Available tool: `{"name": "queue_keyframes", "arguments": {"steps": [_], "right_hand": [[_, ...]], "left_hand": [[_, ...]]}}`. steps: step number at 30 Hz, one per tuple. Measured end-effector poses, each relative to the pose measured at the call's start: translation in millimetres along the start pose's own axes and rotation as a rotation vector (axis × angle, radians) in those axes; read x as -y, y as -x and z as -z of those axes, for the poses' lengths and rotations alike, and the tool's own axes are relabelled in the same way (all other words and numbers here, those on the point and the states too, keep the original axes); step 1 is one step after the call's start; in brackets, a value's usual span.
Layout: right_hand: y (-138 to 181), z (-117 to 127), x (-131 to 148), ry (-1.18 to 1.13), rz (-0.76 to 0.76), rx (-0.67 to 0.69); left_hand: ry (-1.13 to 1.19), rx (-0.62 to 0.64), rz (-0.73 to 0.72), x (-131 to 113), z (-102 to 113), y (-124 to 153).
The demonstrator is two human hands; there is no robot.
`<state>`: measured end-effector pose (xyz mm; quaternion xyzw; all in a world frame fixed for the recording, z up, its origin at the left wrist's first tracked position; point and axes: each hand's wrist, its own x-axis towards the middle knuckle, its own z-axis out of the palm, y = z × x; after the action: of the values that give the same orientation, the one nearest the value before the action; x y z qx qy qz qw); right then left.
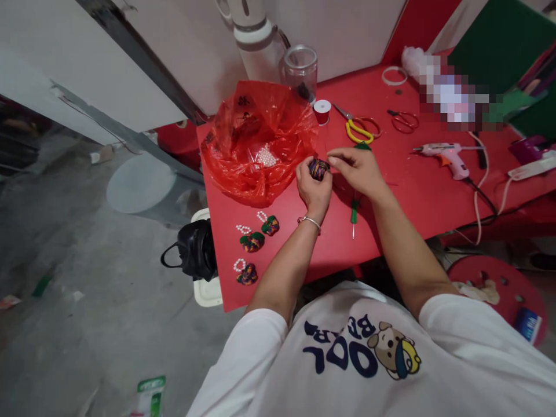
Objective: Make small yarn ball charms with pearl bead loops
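Observation:
My left hand [315,188] is closed round a small dark ball of multicoloured yarn [319,169], held just above the red table. My right hand [359,169] is at the ball's right side, thumb and forefinger pinched together; whatever lies between them is too fine to make out. Below the right hand lies a thin metal tool with a green handle [354,213]. To the left, a crumpled red plastic bag [226,168] holds loose white beads [266,156]. Three small yarn charms with bead loops, among them a green-topped charm [252,241], lie near the table's left edge.
Behind my hands are a thread spool [322,112], yellow-handled scissors [359,132], red-handled scissors [403,120] and a clear jar [300,69]. A pink glue gun [452,157] with its cord lies at right. A black bag [195,250] sits beside the table's left edge.

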<state>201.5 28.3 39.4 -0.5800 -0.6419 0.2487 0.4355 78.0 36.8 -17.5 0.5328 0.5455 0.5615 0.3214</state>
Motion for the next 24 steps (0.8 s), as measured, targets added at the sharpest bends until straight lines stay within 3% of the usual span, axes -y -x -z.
{"name": "queue_keyframes", "arguments": {"steps": [4,7,12,18,24], "right_hand": [[28,3,-10,-0.037,-0.007,-0.161],[35,-2,-16,0.002,0.034,-0.206],[36,-10,-22,-0.07,0.007,-0.138],[38,-17,-31,-0.297,-0.169,0.046],[38,-14,-31,-0.394,-0.282,-0.03]], "left_hand": [[0.169,0.002,0.075,-1,-2,-1],[0.303,-0.02,0.113,-2,-2,-4],[0.442,-0.081,0.196,4,1,-12],[0.625,-0.037,0.331,6,0,-17],[0.651,0.004,0.424,2,2,-20]]}}
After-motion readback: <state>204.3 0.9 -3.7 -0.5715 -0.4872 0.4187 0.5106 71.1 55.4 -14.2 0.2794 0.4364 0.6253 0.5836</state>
